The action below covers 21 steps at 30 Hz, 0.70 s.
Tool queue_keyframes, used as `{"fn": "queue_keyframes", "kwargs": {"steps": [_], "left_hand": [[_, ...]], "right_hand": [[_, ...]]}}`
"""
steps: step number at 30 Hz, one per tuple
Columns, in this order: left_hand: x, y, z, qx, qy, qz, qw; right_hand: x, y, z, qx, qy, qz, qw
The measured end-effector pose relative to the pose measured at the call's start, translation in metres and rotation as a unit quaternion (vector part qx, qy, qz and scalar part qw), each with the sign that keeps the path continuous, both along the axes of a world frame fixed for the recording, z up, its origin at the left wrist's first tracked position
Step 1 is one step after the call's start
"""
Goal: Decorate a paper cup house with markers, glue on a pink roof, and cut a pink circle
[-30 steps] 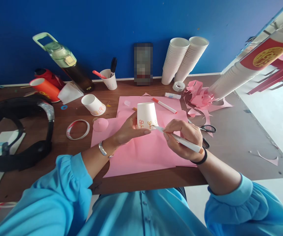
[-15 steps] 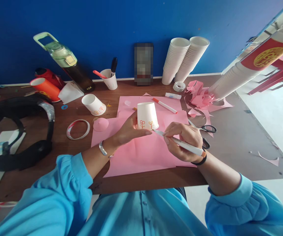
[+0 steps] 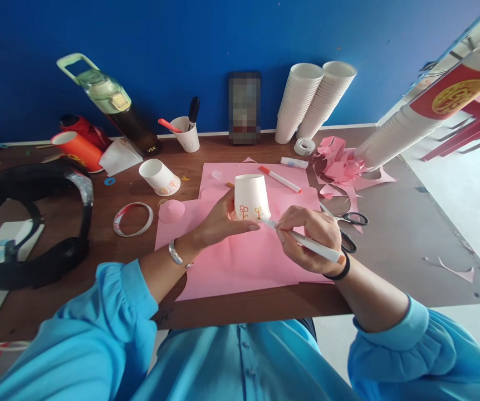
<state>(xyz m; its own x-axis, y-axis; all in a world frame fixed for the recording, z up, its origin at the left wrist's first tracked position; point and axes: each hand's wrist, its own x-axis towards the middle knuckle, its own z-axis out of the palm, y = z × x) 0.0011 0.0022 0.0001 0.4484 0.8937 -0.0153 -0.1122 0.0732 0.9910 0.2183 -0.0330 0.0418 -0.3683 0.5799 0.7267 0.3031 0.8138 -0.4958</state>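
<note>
the left hand (image 3: 219,223) is closed around a white cup (image 3: 251,192), thumb along its wide rim and fingers mostly hidden behind; the cup stands narrow end up, held above the pink paper (image 3: 240,273). the right hand (image 3: 309,236) pinches a white marker (image 3: 315,246) between thumb and fingers, over the right part of that paper, its tip angled towards the cup's rim.

compared with a second ago, the cup is turned slightly, so the orange flower (image 3: 243,211) and the sprout (image 3: 258,213) sit further right on its face, and the mark at its right edge is now hard to make out. the tip is now lower, away from the sprout's stem and close to the rim beneath it. whether it touches is too small to tell. to judge by this, the sprout is largely drawn and the work is down at its foot, the left hand presenting the cup while the right one guides the line.

beyond the pink paper's left edge lies a second cup (image 3: 158,177), bearing similar orange drawings. a capped marker (image 3: 279,179) rests on the paper's far part, and the scissors (image 3: 342,217) lie at its right edge.
</note>
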Motion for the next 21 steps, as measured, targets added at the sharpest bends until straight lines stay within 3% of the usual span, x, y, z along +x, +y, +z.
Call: {"fn": "queue_keyframes", "kwargs": {"steps": [10,15,18,21], "left_hand": [[0.003,-0.003,0.008,0.002,0.024,-0.009,1.0],[0.001,-0.002,0.004,0.0,0.004,0.0,1.0],[-0.002,0.0,-0.005,-0.007,-0.024,0.017,1.0],[-0.005,0.002,-0.012,-0.019,-0.058,-0.008,0.998]], "right_hand": [[0.001,0.0,0.003,-0.009,-0.018,0.008,1.0],[0.004,-0.001,0.001,-0.02,0.033,0.045,0.998],[0.008,0.0,-0.005,-0.046,0.098,0.0,0.994],[0.011,0.005,-0.01,-0.081,0.123,-0.062,0.987]]}}
